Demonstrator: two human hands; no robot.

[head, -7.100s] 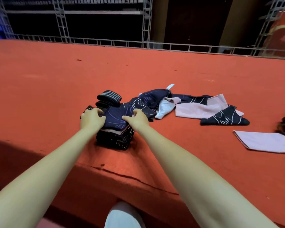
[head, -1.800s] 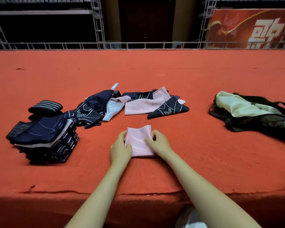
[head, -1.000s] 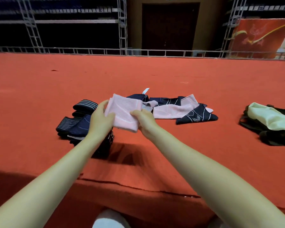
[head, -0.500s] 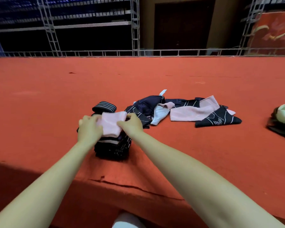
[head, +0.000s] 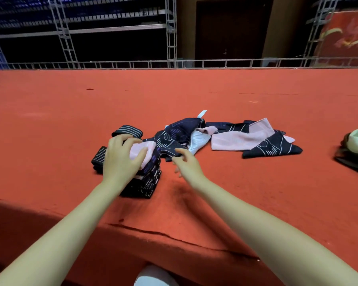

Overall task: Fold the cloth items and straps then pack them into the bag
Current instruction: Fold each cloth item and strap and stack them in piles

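While your left hand (head: pixel 120 159) presses the folded pink cloth (head: pixel 146 150) flat onto the stack (head: pixel 145 182), your empty right hand (head: pixel 186 164) hangs loose-fingered beside it.

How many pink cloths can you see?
2 for sure. One folded pink cloth sits on the dark stack under the left hand. One long pink cloth lies in the messy pile. More may hide there.

Pink and navy cloths on red carpet

The carpet (head: pixel 236 182) is orange-red. The stack (head: pixel 147 182) is dark with white line patterns, topped by a plain pink cloth (head: pixel 147 149). The strap (head: pixel 127 130) is black with thin white stripes. The pile (head: pixel 225 135) mixes navy (white and purple lines), pink and pale blue. The bag (head: pixel 353 149) is dark with pale green.
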